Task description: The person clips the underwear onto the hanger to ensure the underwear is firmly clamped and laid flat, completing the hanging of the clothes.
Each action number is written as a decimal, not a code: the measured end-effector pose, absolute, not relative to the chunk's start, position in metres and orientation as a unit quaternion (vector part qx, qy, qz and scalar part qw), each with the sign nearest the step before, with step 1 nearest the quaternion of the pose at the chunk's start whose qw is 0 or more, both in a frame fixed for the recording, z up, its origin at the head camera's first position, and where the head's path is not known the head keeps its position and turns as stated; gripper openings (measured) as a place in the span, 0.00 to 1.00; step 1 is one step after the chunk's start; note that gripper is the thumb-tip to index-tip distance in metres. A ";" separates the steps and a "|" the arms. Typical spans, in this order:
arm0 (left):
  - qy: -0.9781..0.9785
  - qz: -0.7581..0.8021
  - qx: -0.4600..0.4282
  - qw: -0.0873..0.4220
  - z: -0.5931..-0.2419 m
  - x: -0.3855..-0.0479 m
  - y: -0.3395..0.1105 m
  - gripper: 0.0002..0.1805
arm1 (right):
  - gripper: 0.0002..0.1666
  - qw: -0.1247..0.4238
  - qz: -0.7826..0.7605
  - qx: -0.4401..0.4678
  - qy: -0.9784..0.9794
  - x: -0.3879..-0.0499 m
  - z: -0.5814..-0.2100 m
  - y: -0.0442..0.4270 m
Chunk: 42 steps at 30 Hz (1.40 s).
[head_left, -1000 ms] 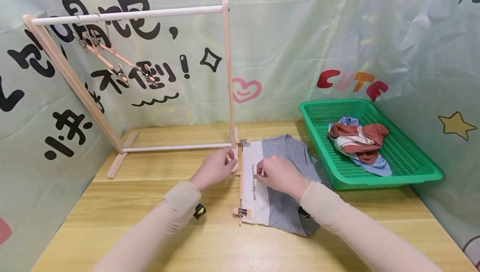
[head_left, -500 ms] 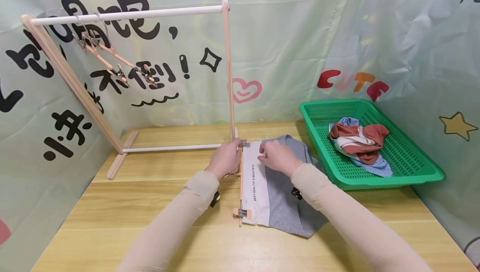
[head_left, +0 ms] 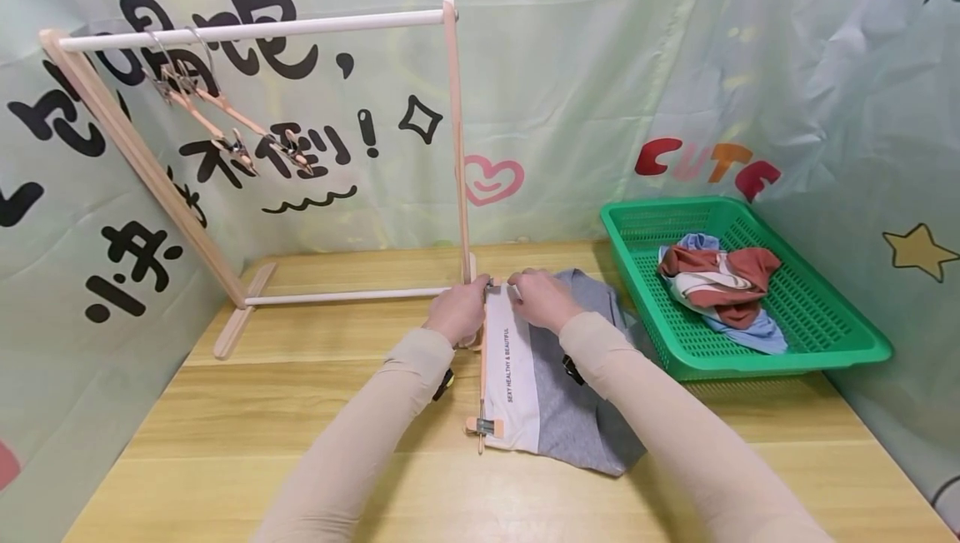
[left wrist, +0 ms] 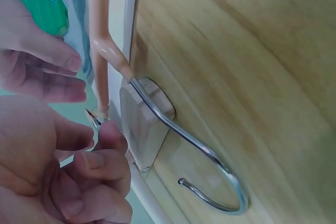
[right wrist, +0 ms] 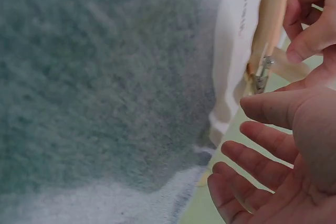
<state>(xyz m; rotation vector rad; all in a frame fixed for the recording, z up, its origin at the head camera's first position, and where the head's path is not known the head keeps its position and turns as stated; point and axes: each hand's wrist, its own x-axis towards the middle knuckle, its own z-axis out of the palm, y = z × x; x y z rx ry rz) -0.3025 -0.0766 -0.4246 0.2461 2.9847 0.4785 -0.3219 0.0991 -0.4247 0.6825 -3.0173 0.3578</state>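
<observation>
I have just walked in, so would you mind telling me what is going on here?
A person is working at the far clip of a clip hanger on the table. Their left hand is at that clip, though its grip is unclear; the right hand is beside it. The near clip sits at the near corner of a grey-and-white garment. Two other hangers hang on the rack, and a green basket holds crumpled clothes.
</observation>
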 end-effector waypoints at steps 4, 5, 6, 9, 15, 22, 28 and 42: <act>0.984 0.147 0.078 0.059 -0.429 -0.307 -0.075 0.33 | 0.25 0.015 0.095 0.221 -0.970 -0.328 -0.428 0.098; 0.985 0.142 0.077 0.059 -0.429 -0.308 -0.075 0.34 | 0.26 0.013 0.093 0.220 -0.971 -0.329 -0.429 0.098; 0.986 0.138 0.077 0.058 -0.429 -0.309 -0.074 0.34 | 0.26 0.014 0.091 0.221 -0.971 -0.330 -0.429 0.097; 0.988 0.124 0.077 0.055 -0.428 -0.311 -0.073 0.34 | 0.25 0.013 0.085 0.218 -0.972 -0.332 -0.430 0.097; 0.992 0.098 0.070 0.045 -0.427 -0.314 -0.072 0.30 | 0.21 0.016 0.078 0.211 -0.974 -0.335 -0.431 0.096; 0.993 0.091 0.061 0.039 -0.425 -0.319 -0.070 0.25 | 0.13 0.023 0.080 0.205 -0.975 -0.336 -0.433 0.097; 0.996 0.071 0.056 0.021 -0.426 -0.321 -0.069 0.18 | 0.14 0.025 0.082 0.200 -0.976 -0.337 -0.435 0.096; 0.997 0.055 0.058 -0.009 -0.427 -0.325 -0.068 0.14 | 0.08 0.059 0.082 0.213 -0.972 -0.340 -0.438 0.096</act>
